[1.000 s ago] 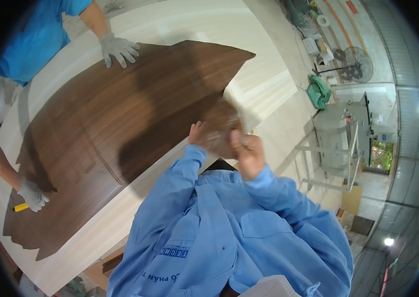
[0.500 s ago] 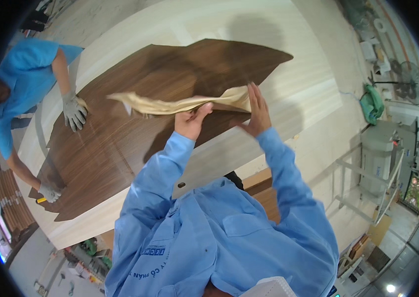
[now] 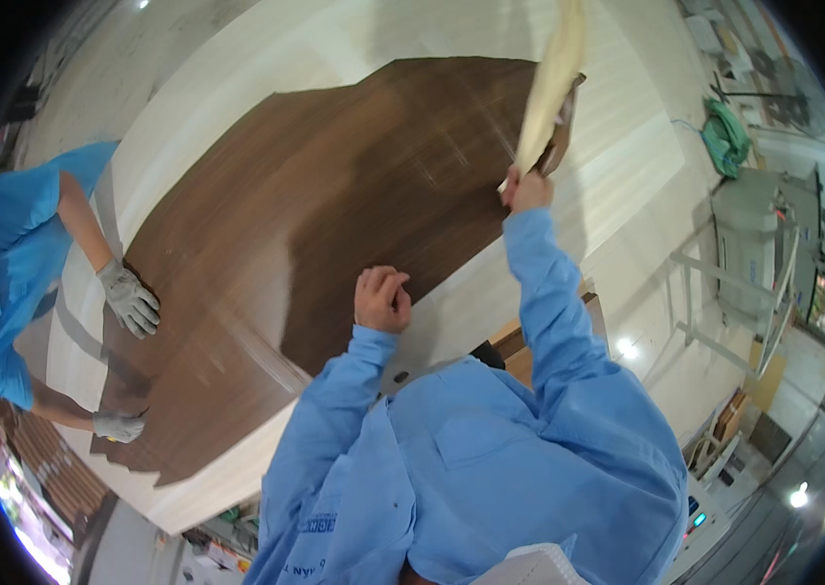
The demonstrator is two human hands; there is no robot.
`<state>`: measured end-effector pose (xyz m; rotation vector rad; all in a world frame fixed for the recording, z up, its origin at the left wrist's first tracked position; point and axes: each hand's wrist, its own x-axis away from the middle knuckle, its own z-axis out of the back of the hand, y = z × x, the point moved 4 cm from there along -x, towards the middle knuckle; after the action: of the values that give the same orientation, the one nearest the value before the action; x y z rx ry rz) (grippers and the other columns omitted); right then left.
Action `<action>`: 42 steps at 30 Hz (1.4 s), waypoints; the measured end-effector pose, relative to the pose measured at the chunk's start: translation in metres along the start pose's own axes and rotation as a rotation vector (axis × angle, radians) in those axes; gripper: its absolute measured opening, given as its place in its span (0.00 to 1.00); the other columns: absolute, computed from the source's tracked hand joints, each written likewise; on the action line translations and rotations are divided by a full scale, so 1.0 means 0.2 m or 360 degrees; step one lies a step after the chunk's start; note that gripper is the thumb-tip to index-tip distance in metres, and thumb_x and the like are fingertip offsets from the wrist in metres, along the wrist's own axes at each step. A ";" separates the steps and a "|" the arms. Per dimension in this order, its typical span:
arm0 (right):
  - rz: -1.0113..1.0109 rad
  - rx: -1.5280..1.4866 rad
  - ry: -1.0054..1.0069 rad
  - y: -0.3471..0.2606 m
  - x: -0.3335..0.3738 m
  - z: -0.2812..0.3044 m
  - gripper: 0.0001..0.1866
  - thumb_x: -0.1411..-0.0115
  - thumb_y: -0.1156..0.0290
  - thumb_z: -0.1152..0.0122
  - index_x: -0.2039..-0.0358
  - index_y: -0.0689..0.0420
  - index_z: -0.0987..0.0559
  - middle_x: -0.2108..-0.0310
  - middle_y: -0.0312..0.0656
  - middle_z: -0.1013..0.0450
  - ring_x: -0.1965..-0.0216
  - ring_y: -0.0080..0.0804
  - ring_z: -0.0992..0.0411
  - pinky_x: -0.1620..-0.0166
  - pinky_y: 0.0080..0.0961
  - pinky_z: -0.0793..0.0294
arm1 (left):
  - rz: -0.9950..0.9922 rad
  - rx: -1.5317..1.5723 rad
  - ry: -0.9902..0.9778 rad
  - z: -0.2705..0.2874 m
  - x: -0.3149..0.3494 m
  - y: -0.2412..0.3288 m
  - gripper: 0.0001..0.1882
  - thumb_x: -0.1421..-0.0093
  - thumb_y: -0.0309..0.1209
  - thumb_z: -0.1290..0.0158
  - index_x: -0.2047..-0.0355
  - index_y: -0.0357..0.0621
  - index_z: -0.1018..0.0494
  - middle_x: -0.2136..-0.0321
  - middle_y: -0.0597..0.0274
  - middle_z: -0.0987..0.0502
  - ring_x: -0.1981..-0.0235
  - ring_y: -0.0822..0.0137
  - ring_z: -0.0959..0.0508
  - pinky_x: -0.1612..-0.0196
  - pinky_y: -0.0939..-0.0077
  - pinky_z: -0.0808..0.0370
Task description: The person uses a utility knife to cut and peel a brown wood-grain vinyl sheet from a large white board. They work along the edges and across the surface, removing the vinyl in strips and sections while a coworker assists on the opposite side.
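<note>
While my right hand (image 3: 530, 191) grips the near end of the pale strip (image 3: 549, 97), raised over the brown sheet (image 3: 208, 253), my left hand (image 3: 383, 300) curls into a loose fist. I judge the strip light, flexible, easily torn, best held at both ends.

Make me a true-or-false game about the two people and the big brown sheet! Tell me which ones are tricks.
1. The right hand grips a pale piece. True.
2. The co-worker's hands are bare. False: grey gloves cover them.
3. The brown sheet lies on a pale surface. True.
4. The left hand grips the pale piece too. False: the left hand is apart from it.
5. The person's sleeves are blue. True.
</note>
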<state>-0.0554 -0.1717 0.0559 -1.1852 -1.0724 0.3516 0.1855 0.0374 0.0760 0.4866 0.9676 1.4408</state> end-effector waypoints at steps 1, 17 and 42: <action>0.0020 -0.0116 -0.0002 0.03 0.13 -0.05 0.11 0.35 0.68 0.50 0.63 0.63 0.24 0.75 0.41 0.25 0.81 0.27 0.31 0.82 0.25 0.35 | 0.0029 0.0016 -0.0100 -0.02 0.00 0.00 0.14 0.55 0.17 0.44 0.67 0.43 0.23 0.66 0.58 0.24 0.65 0.52 0.24 0.61 0.59 0.26; 0.0604 0.1120 -0.2051 -0.04 2.51 -0.72 0.10 0.46 0.65 0.35 0.66 0.56 0.16 0.73 0.54 0.22 0.65 0.56 0.22 0.60 0.47 0.24 | -0.0251 0.0714 0.0328 0.32 0.38 -0.06 0.26 0.34 0.37 0.48 0.40 0.36 0.33 0.38 0.40 0.32 0.39 0.46 0.30 0.37 0.55 0.33; 0.1472 0.1118 -0.0208 0.58 1.15 0.47 0.06 0.32 0.73 0.45 0.61 0.58 0.20 0.65 0.45 0.24 0.64 0.43 0.25 0.60 0.33 0.25 | 0.1051 0.1129 -0.0117 1.33 0.00 -0.25 0.10 0.32 0.32 0.52 0.71 0.43 0.31 0.82 0.67 0.34 0.78 0.67 0.31 0.59 0.62 0.25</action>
<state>0.0152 0.0936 0.0661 -0.9402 -0.3602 1.4108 0.4243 0.1008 0.1849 1.4770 1.3231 1.5990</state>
